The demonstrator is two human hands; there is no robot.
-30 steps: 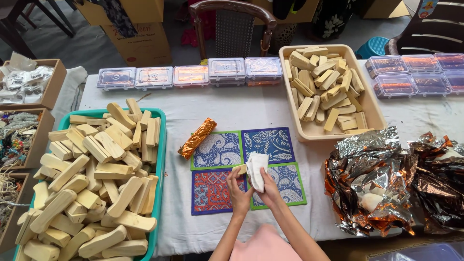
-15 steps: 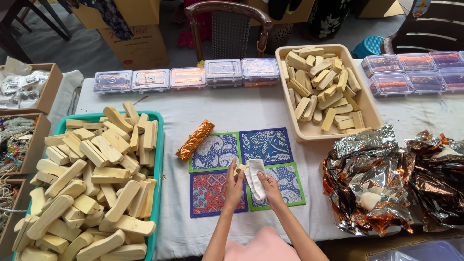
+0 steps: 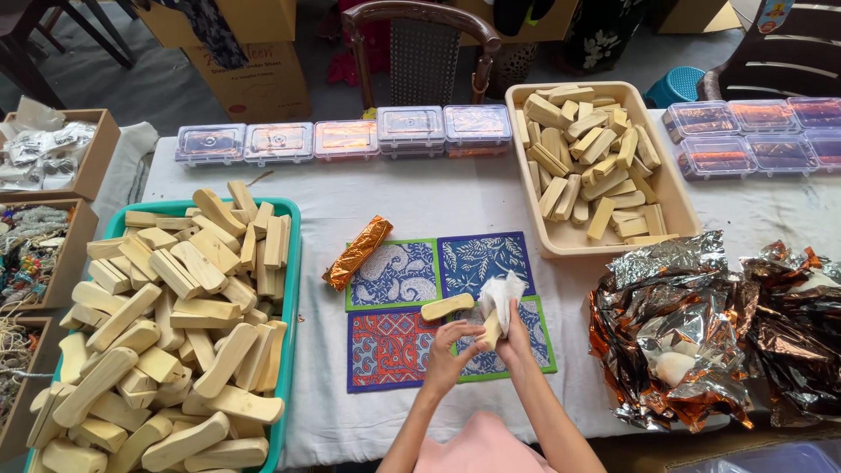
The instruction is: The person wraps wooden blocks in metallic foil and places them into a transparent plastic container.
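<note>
Counter (image 3: 420, 201), white cloth cover. Directly on it:
- teal tray (image 3: 292, 263), left, heaped with pale wooden blocks
- beige tray (image 3: 674, 197), back right, holding shorter wooden blocks
- row of clear lidded boxes (image 3: 346, 138) along back edge; further clear boxes (image 3: 758, 123) at far right
- four patterned mats (image 3: 394, 307), centre, touching in two-by-two block
- orange foil-wrapped bar (image 3: 357, 252), across upper-left mat corner
- loose wooden block (image 3: 447, 307) on mats
- crumpled foil sheets (image 3: 701, 333), silver and copper, right.
</note>
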